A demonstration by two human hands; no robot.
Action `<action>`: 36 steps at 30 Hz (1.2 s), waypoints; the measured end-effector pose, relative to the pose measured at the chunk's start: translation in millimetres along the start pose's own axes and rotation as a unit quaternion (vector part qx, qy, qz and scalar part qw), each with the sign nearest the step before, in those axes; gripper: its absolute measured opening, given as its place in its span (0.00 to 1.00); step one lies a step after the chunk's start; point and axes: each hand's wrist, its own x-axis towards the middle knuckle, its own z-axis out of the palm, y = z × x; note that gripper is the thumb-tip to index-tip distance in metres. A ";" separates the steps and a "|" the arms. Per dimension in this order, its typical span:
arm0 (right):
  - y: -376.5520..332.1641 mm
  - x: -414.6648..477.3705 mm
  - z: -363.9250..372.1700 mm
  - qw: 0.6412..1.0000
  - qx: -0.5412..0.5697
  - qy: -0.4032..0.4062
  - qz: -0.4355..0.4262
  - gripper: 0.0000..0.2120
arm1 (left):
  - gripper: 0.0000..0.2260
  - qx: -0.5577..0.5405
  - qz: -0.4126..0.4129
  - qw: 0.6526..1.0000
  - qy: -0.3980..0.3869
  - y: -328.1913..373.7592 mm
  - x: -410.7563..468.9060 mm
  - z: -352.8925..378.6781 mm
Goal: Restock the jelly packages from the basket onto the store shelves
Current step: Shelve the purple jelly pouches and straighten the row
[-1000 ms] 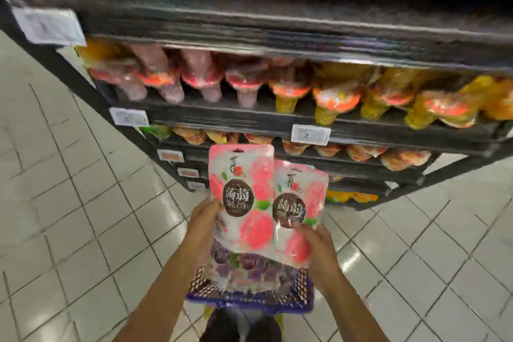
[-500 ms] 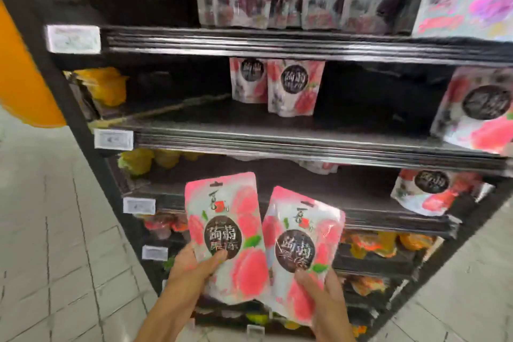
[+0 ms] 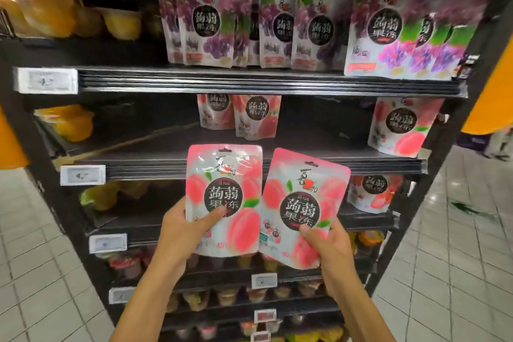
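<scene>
Black store shelves [image 3: 249,166] carry grape pouches [image 3: 211,19] on top and peach pouches [image 3: 256,116] below. Left hand [image 3: 180,233] grips one peach pack [image 3: 223,197], thumb across its front. Right hand [image 3: 327,247] pinches a second pack [image 3: 302,208], tilted, its edge overlapping the first; both packs are before the shelf edge.

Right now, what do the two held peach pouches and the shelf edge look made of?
Left peach pouch: flexible plastic film, glossy; glare streaks and wrinkles near its top. Right peach pouch: likely the same printed film, sheen across its face. Shelf edge: dark, ribbed, semi-gloss highlights; painted metal or plastic strip, cannot tell which.
</scene>
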 end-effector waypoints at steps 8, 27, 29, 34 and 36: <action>-12.9 6.8 -19.0 0.999 0.006 0.019 -0.049 0.22 | 0.22 -0.005 0.025 0.999 -0.027 1.7 17.6 20.3; -71.9 113.5 -142.8 0.991 -0.018 0.104 -0.086 0.16 | 0.17 -0.024 0.016 0.997 -0.073 2.5 63.1 172.2; -75.7 126.6 -150.9 0.991 -0.021 0.098 -0.093 0.14 | 0.18 -0.024 0.014 0.997 -0.070 2.6 66.7 183.5; -85.6 162.5 -161.9 0.989 -0.032 0.081 -0.117 0.10 | 0.20 -0.018 0.010 0.998 -0.060 4.0 73.1 204.3; -89.5 176.3 -165.6 0.989 -0.040 0.076 -0.123 0.08 | 0.22 -0.020 0.008 0.999 -0.049 3.4 75.0 210.9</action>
